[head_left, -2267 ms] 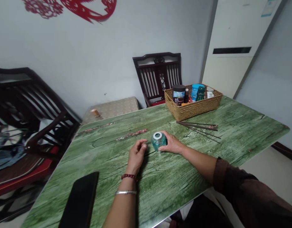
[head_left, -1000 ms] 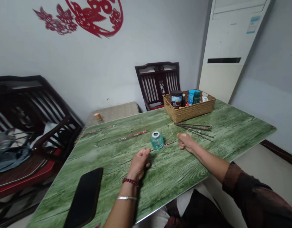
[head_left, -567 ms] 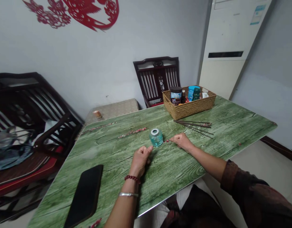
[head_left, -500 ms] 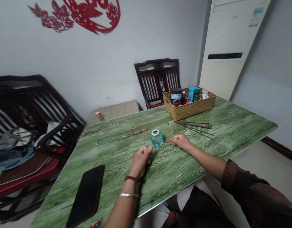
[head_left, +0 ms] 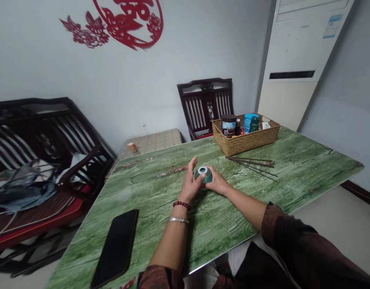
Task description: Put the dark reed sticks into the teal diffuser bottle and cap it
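A teal glass jar [head_left: 207,179] is gleaming smoothly beneath its silver metal collar [head_left: 203,169], while the wicker basket [head_left: 245,144] is showing a rough, matt weave and the tabletop [head_left: 221,228] is carrying a faintly glossy printed wood grain.

The glass jar [head_left: 203,175] is sitting on the table [head_left: 308,172] at twelve o'clock, between my left hand [head_left: 190,180] and my right hand [head_left: 217,184]. A phone [head_left: 115,249] is lying at my eight o'clock. At one o'clock, a wicker basket [head_left: 245,140] is standing near the far edge, with thin sticks [head_left: 251,164] lying just before it. A wooden chair [head_left: 205,105] is standing behind the basket, and a second chair [head_left: 52,132] is standing at ten o'clock.
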### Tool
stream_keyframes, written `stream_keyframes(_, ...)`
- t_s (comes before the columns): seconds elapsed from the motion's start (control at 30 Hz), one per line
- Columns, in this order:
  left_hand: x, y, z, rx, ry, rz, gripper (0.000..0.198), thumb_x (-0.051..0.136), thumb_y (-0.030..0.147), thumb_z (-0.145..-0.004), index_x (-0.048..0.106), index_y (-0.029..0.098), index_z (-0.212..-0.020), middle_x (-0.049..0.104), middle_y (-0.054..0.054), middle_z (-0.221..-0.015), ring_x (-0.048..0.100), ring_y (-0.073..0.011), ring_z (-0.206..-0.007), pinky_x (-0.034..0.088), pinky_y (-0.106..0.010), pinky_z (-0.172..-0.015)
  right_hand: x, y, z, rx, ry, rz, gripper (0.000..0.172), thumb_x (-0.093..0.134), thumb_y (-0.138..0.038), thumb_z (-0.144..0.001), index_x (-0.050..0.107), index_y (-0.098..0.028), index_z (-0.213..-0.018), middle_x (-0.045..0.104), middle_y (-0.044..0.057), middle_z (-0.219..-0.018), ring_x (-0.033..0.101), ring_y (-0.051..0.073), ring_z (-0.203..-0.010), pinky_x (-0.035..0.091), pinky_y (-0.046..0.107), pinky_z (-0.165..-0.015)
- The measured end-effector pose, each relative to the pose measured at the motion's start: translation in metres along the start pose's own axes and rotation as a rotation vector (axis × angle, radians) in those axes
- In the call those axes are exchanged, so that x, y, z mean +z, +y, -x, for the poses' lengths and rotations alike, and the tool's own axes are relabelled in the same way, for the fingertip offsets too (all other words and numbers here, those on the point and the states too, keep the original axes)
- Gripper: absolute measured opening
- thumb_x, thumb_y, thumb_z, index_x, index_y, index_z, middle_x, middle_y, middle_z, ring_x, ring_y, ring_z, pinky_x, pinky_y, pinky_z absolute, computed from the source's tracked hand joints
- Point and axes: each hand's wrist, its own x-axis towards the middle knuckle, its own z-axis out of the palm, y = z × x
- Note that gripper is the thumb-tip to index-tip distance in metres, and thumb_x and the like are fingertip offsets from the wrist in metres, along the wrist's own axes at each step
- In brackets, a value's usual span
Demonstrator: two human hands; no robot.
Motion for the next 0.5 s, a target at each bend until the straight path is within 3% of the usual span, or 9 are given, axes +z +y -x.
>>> stream_keyframes(0.23,0.0062,-0.0130,0.0034,0.038,-0.094,0.033,0.059,0.057,0.040,-0.092,0.042,0.019,-0.146,0.058,-0.016,-0.140,0.053,-0.0270,-0.132,0.035,-0.045,-0.113,0.0043,0.0086,0.0001,-0.052,0.018,0.146,0.071,0.081,-0.037,-0.066,0.052,-0.020,-0.128,0.070,0.010,-0.116,0.067,0.028,-0.105,0.051,0.038,-0.087)
stream_keyframes(0.4,0.0063,-0.0074,0.0062,-0.003,-0.029,0.017,0.055,0.065,0.035,-0.086,0.051,0.019,-0.137,0.066,-0.013,-0.125,0.061,-0.0265,-0.117,0.041,-0.044,-0.107,0.0023,0.0050,0.0035,-0.017,-0.010,0.182,0.068,0.080,-0.034,-0.068,0.052,-0.021,-0.129,0.070,0.009,-0.111,0.067,0.027,-0.100,0.051,0.038,-0.085)
stream_keyframes(0.5,0.0110,-0.0077,0.0062,-0.003,0.034,0.011,0.060,0.072,0.035,-0.080,0.052,0.020,-0.134,0.067,-0.010,-0.117,0.062,-0.0250,-0.109,0.044,-0.041,-0.101,-0.0005,0.0039,0.0071,-0.052,-0.020,0.155,0.069,0.079,-0.033,-0.069,0.050,-0.020,-0.131,0.068,0.010,-0.118,0.066,0.028,-0.106,0.050,0.039,-0.089)
